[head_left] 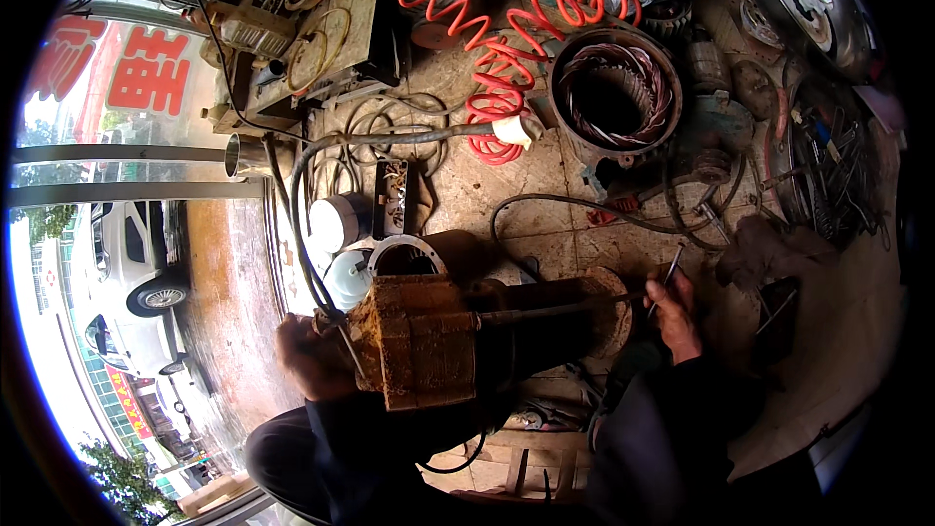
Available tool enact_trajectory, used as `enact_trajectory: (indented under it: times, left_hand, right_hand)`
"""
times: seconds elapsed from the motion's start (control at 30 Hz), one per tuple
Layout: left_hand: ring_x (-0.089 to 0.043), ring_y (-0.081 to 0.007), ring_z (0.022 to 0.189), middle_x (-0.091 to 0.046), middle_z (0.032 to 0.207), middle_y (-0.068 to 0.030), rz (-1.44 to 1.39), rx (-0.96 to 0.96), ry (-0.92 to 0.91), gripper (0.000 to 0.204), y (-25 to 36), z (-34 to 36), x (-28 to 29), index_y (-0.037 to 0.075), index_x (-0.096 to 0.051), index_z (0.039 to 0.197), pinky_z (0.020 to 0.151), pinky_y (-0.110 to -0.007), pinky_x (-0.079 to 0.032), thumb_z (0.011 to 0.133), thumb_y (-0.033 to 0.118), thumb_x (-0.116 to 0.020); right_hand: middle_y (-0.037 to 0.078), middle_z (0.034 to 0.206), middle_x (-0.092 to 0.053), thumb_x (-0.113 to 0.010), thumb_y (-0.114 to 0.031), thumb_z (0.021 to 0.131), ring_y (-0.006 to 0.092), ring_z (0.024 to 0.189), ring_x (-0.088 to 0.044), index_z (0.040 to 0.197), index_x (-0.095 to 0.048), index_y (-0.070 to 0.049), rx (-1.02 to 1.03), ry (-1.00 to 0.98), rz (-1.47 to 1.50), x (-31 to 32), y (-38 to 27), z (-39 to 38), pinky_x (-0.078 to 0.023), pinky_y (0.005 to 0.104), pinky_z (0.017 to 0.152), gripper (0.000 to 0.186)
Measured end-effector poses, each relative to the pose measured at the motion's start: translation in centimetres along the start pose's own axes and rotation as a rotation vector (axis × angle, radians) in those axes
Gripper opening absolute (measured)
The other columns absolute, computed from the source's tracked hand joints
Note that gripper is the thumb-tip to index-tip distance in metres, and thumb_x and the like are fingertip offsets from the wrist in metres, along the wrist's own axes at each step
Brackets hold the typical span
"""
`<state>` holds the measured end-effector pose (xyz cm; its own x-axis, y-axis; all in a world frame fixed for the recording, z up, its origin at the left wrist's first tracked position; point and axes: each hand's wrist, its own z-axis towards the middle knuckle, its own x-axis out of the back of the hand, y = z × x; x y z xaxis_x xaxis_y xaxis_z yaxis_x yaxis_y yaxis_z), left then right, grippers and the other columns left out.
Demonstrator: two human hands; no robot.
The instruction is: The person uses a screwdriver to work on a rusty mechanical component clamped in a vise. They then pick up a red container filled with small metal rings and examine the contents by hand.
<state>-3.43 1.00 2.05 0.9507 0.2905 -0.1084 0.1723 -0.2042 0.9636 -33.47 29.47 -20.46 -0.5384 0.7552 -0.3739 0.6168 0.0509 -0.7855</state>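
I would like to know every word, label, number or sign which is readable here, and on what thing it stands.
Window: large red characters; I do not copy their wording.
Red banner across the street: pale characters, too small to read surely.
Rusty metal case: no text that I can make out.

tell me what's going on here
A person's hands are to either side of a rusty housing. The left hand, blurred, is at its left end beside a dark cable, its grip unclear. The right hand holds a slim metal tool. A round casing with reddish windings stands on the floor beyond.
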Motion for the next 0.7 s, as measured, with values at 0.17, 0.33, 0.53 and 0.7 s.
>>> enact_trajectory:
  times: [0.17, 0.33, 0.53, 0.7]
  left_hand:
    - [-0.058, -0.0239, 0.061, -0.061, 0.071, -0.0095, -0.014, 0.021, 0.024, 0.022, -1.4, 1.4, 0.8, 0.013, -0.05, 0.076, 0.059, -0.035, -0.051, 0.091, 0.025, -0.058]
    - [-0.062, -0.0274, 0.063, -0.061, 0.068, -0.0111, 0.025, 0.031, 0.09, 0.02, -0.2, 1.4, 1.9, 0.012, -0.052, 0.077, 0.063, -0.039, -0.055, 0.091, 0.025, -0.057]
    - [-0.062, -0.0285, 0.065, -0.062, 0.069, -0.0125, -0.009, 0.085, 0.035, 0.023, -0.6, 1.9, 2.8, 0.009, -0.055, 0.077, 0.064, -0.04, -0.054, 0.09, 0.028, -0.057]
    - [-0.061, -0.0245, 0.065, -0.062, 0.081, -0.0087, 0.086, 0.05, 0.04, 0.025, -0.2, 0.2, 1.2, 0.008, -0.055, 0.094, 0.057, -0.036, -0.052, 0.094, 0.033, -0.054]
  right_hand:
    - [0.004, 0.089, -0.068, -0.077, -0.005, 0.075, 0.0129, 0.085, -0.063, 0.096, -0.067, -0.004, -0.233, -0.336, -0.268, 4.9, -5.4, 0.2, -0.049, 0.0283, 0.076, 0.023]
    - [0.002, 0.081, -0.068, -0.08, -0.004, 0.072, 0.0105, 0.079, -0.061, 0.092, -0.073, -0.003, -0.225, -0.548, -0.561, 4.3, -6.4, 1.9, -0.047, 0.0262, 0.073, 0.022]
    - [0.003, 0.08, -0.069, -0.08, -0.003, 0.073, 0.0101, 0.08, -0.061, 0.093, -0.073, -0.003, -0.394, -0.584, -0.56, 4.3, -6.8, 3.2, -0.049, 0.0287, 0.071, 0.021]
    - [0.003, 0.081, -0.066, -0.076, -0.003, 0.078, 0.0104, 0.075, -0.061, 0.093, -0.071, 0.0, -0.053, -0.307, -0.684, 3.3, -7.8, 0.6, -0.051, 0.0288, 0.067, 0.016]
